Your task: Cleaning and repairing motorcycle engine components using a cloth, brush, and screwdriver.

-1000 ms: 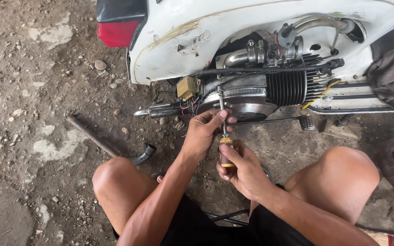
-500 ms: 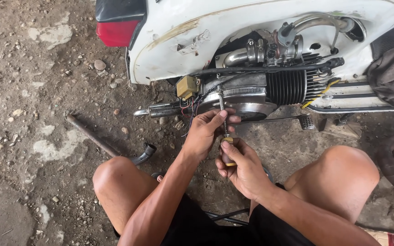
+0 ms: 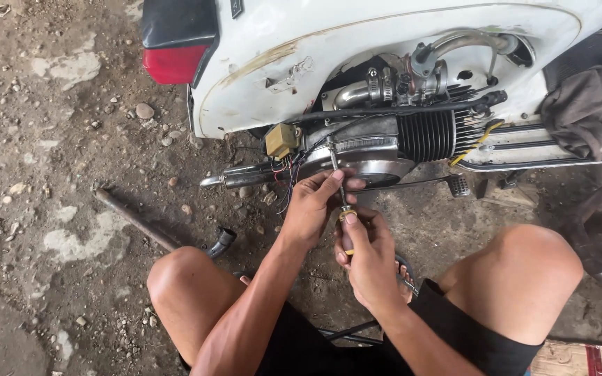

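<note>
1. Head view: you're mid-step on a fastener at the round polished metal engine side cover [image 3: 371,163] of the white scooter [image 3: 384,63]. Judging by the grip, you're turning a screw, not prying.
2. Right hand [image 3: 367,254] is closed around the yellow-and-black handle of the long-shaft screwdriver [image 3: 343,205]; thumb lies along the handle and fingers are wrapped.
3. Left hand [image 3: 315,205] is curled, with its fingertips pinching the steel shaft just above your right hand, steadying it. It holds nothing else.
4. The screwdriver runs up and slightly left from your right hand; its tip meets the cover's upper-left edge, just beyond your left fingertips. The screw head itself is too small to make out.
5. Pose: both forearms come up from between your knees, wrists close together, left wrist bent inward, right wrist nearly straight behind the handle.
6. Next move, as I read it: keep the shaft in line with the fastener and push axially while twisting with the right hand. Let the left fingers guide only, and don't squeeze hard enough to brake rotation.
7. Risk: the bundle of thin coloured wires [image 3: 283,177] under the yellow-tan box connector [image 3: 280,139] sits just left of your left hand. A slip of the tip goes that way.
8. The black finned cylinder [image 3: 426,136] is to the right of the tip, apart from both hands.
</note>
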